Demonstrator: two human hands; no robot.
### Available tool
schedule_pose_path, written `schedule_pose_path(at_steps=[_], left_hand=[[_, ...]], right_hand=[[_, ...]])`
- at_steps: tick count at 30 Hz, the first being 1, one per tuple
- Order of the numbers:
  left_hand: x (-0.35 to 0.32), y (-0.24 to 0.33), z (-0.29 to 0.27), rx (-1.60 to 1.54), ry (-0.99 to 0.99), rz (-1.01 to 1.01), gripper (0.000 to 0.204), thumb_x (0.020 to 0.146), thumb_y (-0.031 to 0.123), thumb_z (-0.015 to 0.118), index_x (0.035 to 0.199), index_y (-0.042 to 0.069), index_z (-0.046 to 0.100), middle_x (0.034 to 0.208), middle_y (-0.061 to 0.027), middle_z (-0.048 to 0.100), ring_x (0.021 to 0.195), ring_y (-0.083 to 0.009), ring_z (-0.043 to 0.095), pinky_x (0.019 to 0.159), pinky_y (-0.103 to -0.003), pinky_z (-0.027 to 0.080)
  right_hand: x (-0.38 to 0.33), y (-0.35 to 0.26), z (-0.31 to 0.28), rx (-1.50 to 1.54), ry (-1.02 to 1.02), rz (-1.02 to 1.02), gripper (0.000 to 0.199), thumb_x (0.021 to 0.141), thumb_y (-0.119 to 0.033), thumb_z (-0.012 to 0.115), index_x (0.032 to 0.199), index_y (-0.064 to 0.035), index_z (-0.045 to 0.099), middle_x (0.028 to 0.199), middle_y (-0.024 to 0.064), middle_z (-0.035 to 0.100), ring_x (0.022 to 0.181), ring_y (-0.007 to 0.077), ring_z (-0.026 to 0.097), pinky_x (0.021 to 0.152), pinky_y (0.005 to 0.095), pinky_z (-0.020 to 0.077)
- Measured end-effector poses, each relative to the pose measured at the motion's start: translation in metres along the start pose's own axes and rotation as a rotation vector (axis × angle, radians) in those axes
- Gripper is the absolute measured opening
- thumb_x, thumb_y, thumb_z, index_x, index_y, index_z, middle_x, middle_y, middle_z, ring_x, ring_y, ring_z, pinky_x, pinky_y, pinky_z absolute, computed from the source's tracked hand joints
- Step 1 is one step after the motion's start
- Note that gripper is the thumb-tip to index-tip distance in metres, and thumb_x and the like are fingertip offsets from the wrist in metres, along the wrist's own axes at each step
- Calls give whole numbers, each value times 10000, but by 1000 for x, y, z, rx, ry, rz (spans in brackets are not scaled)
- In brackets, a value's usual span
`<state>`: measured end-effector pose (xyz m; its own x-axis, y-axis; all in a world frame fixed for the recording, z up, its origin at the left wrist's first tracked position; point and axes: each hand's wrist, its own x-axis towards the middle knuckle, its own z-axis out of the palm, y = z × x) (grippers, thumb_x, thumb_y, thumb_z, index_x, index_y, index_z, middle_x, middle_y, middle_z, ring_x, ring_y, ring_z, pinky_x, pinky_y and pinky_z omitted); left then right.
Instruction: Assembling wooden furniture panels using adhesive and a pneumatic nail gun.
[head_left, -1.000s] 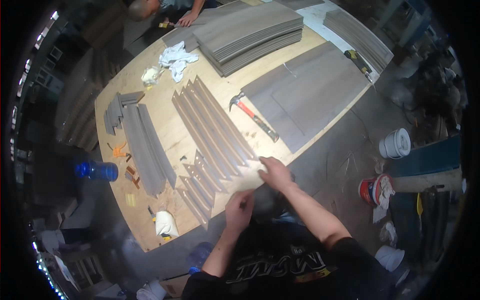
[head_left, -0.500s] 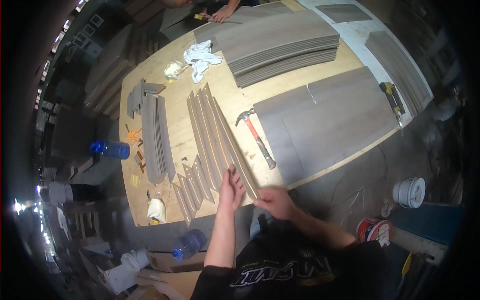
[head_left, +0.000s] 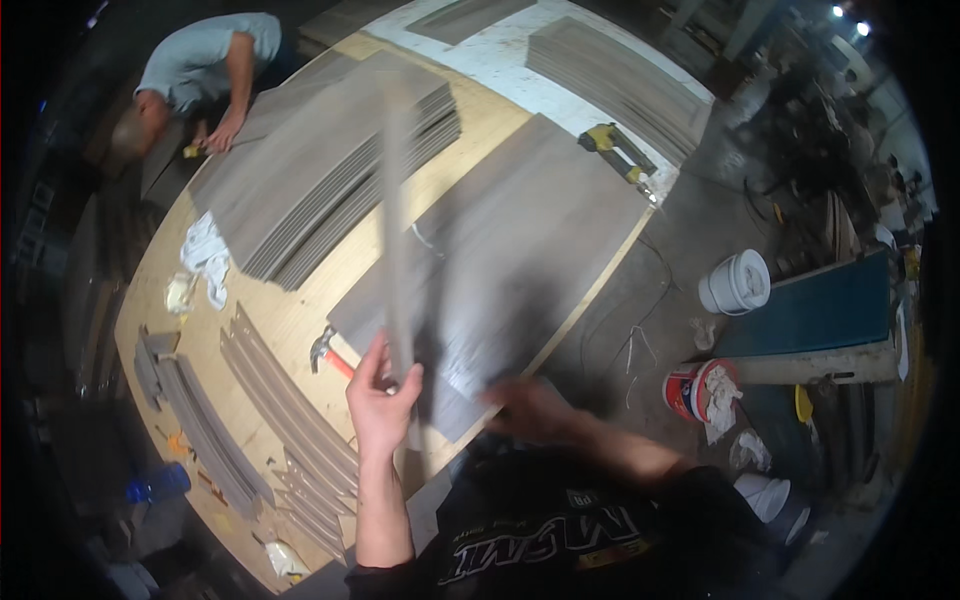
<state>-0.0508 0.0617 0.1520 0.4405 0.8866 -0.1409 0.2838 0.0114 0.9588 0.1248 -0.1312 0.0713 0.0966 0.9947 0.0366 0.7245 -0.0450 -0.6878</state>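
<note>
My left hand (head_left: 382, 402) is closed round the lower part of a long narrow grey-brown wood strip (head_left: 394, 220), which is raised upright and blurred. Behind the strip lies a large flat grey-brown panel (head_left: 540, 250) at the table's near right side. My right hand (head_left: 530, 408) is smeared by motion at the panel's near edge, apart from the strip; its fingers do not show clearly. A claw hammer (head_left: 333, 356) with a red handle lies left of the panel, partly hidden by my left hand. More long strips (head_left: 275, 375) rest side by side to the left.
A thick panel stack (head_left: 370, 180) fills the far part of the wooden table. A co-worker's hand (head_left: 225, 132) rests at the far left edge. A yellow-black power tool (head_left: 615, 152) sits at the panel's far right corner. Buckets (head_left: 735, 282) and a cable (head_left: 672, 285) are on the floor.
The strip has come up off the table in my left hand and now stands upright over the panel. My right hand has let go of its near end. The view has swung right.
</note>
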Motion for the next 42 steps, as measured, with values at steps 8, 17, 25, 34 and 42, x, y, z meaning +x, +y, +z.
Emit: schedule_pose_path(at_steps=[8, 17, 25, 34, 42], left_hand=[[90, 4, 111, 593, -180, 219, 538, 764, 118, 818, 1256, -25, 653, 1047, -176, 640, 920, -317, 647, 812, -393, 533], [159, -23, 199, 577, -163, 137, 526, 746, 78, 819, 1241, -4, 661, 1158, -185, 640, 1108, -365, 613, 972, -408, 503], [186, -38, 206, 562, -160, 79, 533, 755, 32, 817, 1258, -15, 650, 1337, -176, 580, 1272, -345, 548, 1095, -399, 444], [209, -38, 206, 659, -234, -4, 564, 773, 43, 829, 1299, -25, 635, 1170, -140, 564, 1109, -305, 557, 1017, -377, 457], [214, -39, 199, 786, -289, -30, 563, 760, 76, 851, 1275, -27, 649, 1167, -164, 588, 1094, -340, 587, 993, -394, 479]], right_hand=[[92, 212, -181, 488, 751, 544, 386, 983, -150, 696, 1342, -25, 627, 1044, 30, 696, 945, 128, 644, 829, 281, 522], [213, 341, -242, 313, 395, 463, 407, 910, -248, 769, 1245, -31, 691, 1028, 104, 725, 909, 172, 690, 803, 313, 550], [245, 366, -235, 296, 289, 594, 414, 852, -239, 820, 1220, -73, 727, 964, 51, 723, 777, 142, 663, 742, 294, 540], [248, 371, -242, 194, 244, 569, 385, 861, -310, 777, 1181, -107, 715, 1012, 68, 708, 905, 246, 690, 815, 364, 542], [247, 374, -239, 195, 204, 541, 362, 861, -331, 771, 1154, -129, 709, 1051, 47, 688, 980, 253, 674, 857, 374, 536]])
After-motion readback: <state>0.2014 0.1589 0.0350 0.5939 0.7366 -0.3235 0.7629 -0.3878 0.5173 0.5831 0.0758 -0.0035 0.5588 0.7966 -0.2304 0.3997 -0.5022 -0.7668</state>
